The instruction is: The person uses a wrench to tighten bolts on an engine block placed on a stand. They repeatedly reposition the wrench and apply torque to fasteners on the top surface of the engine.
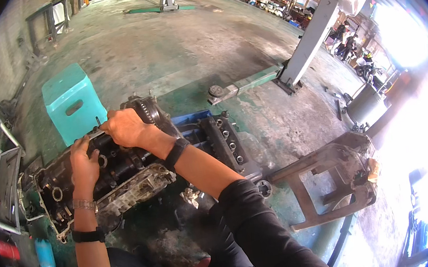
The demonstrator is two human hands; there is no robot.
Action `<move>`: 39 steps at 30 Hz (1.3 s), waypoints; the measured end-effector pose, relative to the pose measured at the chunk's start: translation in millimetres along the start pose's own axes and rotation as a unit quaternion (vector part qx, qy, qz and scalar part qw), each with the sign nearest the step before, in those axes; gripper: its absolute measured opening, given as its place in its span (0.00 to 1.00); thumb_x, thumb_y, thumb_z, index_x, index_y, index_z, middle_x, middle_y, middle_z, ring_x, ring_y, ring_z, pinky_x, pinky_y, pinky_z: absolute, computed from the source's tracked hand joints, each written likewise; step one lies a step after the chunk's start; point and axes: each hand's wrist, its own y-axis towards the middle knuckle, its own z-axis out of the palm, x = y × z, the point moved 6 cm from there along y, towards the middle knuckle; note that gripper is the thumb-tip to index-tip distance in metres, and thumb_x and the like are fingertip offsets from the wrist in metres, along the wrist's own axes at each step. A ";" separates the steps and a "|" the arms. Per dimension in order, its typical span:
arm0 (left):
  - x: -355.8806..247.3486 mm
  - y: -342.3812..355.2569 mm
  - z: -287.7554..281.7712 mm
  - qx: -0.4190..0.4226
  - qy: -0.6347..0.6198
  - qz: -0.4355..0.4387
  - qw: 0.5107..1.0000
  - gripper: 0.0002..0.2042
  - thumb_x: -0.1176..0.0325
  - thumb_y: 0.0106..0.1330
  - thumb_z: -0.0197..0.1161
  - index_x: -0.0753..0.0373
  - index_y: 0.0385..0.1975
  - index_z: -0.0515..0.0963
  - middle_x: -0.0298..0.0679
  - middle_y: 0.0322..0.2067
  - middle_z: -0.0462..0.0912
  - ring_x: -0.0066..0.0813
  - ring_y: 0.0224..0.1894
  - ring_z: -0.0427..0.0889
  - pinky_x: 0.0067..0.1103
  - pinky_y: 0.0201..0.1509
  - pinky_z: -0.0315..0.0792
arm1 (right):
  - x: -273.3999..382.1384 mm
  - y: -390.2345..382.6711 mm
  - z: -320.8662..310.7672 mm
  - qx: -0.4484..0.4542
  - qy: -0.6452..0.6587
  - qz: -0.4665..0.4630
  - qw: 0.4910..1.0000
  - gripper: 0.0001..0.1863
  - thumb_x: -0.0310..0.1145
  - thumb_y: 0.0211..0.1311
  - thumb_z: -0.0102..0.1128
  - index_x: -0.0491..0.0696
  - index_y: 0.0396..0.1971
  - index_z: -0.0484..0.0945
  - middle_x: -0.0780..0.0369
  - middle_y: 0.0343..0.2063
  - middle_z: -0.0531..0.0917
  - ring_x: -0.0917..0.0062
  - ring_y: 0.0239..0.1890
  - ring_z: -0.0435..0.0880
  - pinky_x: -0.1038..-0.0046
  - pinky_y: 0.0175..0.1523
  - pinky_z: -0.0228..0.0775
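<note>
While one engine block [113, 163] lies near, left of centre, we see it open, dark and oily, with paler metal [135, 191] along its near side. At its far edge our left hand [85, 168] is half curled, and we cannot tell if it holds anything; our right hand [128, 128] is folded beside a thin dark rod [98, 121], its grip hidden. We count one teal stool [78, 122] beyond and, right, one cover [223, 148] with four round holes [232, 146].

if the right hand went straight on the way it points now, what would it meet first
Most likely the teal stool ahead, though depth is unclear and the right hand might catch the engine block first.
</note>
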 end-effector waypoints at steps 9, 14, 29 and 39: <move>1.8 0.6 0.7 -0.007 -0.009 0.003 1.000 0.26 0.79 0.56 0.68 0.69 0.58 0.73 0.50 0.57 0.74 0.48 0.59 0.73 0.32 0.63 0.68 | 3.0 0.3 0.1 -0.008 -0.007 0.024 1.000 0.09 0.39 0.59 0.59 0.52 0.28 0.85 0.55 0.30 0.83 0.62 0.31 0.84 0.62 0.36 0.76; 1.1 -0.1 -1.3 -0.016 -0.011 0.016 1.000 0.26 0.80 0.55 0.68 0.69 0.57 0.74 0.50 0.56 0.75 0.48 0.58 0.73 0.32 0.63 0.68 | 2.5 1.6 3.2 -0.003 -0.013 0.045 0.999 0.09 0.40 0.59 0.59 0.53 0.28 0.85 0.55 0.31 0.83 0.62 0.30 0.84 0.63 0.35 0.76; 2.7 0.4 -0.2 -0.009 -0.016 -0.007 1.000 0.26 0.79 0.56 0.68 0.68 0.58 0.74 0.50 0.57 0.74 0.47 0.59 0.73 0.32 0.64 0.68 | 3.7 0.8 7.4 0.002 0.001 0.076 0.997 0.08 0.38 0.56 0.61 0.53 0.31 0.86 0.52 0.35 0.81 0.61 0.32 0.85 0.62 0.38 0.75; 1.6 0.6 -0.9 -0.001 -0.019 -0.013 1.000 0.25 0.78 0.57 0.68 0.68 0.58 0.74 0.50 0.58 0.74 0.47 0.60 0.73 0.32 0.64 0.68 | 5.4 -0.5 13.0 0.002 -0.006 0.113 0.994 0.07 0.38 0.59 0.61 0.53 0.31 0.85 0.54 0.34 0.81 0.61 0.33 0.84 0.62 0.39 0.75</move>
